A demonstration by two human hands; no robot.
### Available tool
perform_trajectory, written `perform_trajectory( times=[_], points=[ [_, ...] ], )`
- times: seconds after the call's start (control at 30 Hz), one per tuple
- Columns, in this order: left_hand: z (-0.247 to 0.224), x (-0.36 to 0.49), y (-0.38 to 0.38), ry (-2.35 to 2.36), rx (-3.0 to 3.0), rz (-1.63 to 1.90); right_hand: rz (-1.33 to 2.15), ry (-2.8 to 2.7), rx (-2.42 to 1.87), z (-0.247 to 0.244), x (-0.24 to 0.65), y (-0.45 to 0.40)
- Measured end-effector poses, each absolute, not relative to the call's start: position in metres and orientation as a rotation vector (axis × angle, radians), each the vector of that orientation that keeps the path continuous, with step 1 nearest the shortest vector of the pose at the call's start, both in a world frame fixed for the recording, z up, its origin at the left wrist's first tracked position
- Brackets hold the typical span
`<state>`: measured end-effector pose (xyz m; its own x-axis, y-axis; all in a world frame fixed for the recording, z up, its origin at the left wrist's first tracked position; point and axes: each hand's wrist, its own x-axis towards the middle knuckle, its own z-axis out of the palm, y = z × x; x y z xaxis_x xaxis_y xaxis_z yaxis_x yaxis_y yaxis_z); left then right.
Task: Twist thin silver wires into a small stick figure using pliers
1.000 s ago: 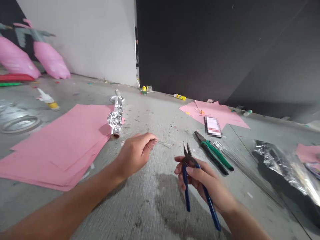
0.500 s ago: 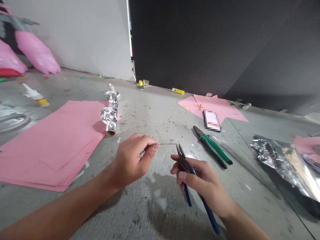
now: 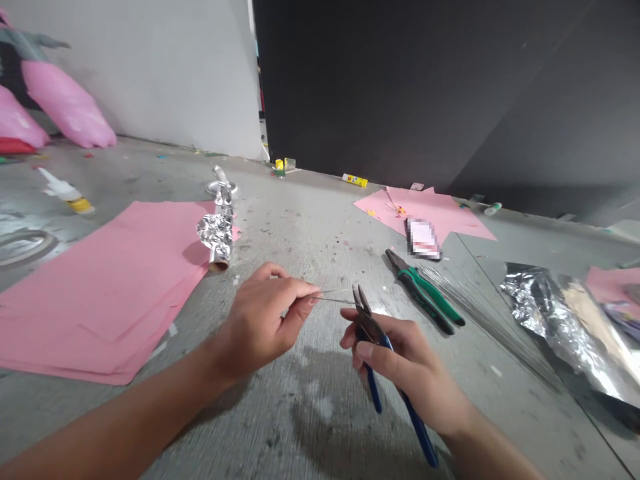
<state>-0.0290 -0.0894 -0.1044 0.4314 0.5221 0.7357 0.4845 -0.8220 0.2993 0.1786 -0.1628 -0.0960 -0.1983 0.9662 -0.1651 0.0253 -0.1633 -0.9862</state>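
Observation:
My left hand (image 3: 273, 310) pinches thin metal wire (image 3: 336, 299) between thumb and forefinger. Two strands spread from the fingertips to the right, toward the jaws of a pair of blue-handled cutting pliers (image 3: 371, 327). Those pliers are in my right hand (image 3: 400, 360), their jaws slightly parted and their handles spread. Whether the lower strand touches the jaws I cannot tell. Just right of the jaws lie green-and-black pliers (image 3: 425, 290), beside a bundle of loose wires (image 3: 495, 327).
Pink sheets (image 3: 115, 280) and a foil roll (image 3: 220, 227) lie at left, near a glue bottle (image 3: 65, 193). A phone (image 3: 424, 239) rests by more pink paper (image 3: 465, 217). Crumpled foil (image 3: 545, 307) sits at right. A dark panel (image 3: 375, 87) stands behind.
The wire now shows two separate strands where it looked like one line before. My left hand has shifted slightly right. The pliers have hardly moved.

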Motion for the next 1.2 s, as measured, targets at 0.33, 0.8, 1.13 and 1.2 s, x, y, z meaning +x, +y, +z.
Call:
perform_trajectory(
  times=[0.33, 0.8, 1.13, 1.2],
  points=[
    [-0.1089, -0.0299, -0.0876, 0.877, 2.703, 1.353, 1.494, -1.236, -1.266, -0.1012, 0.1785, -0.1627],
    [-0.1137, -0.0308, -0.0868, 0.844, 2.749, 1.364, 1.416, -1.295, -1.393, -0.0992, 0.1753, -0.1618],
    [-0.1132, -0.0324, -0.0864, 0.802, 2.778, 1.355, 1.284, -1.386, -1.493, -0.1013, 0.1750, -0.1608],
    [-0.1148, -0.0322, -0.0856, 0.804, 2.770, 1.334, 1.292, -1.385, -1.505, -0.1021, 0.1746, -0.1588]
  ],
)
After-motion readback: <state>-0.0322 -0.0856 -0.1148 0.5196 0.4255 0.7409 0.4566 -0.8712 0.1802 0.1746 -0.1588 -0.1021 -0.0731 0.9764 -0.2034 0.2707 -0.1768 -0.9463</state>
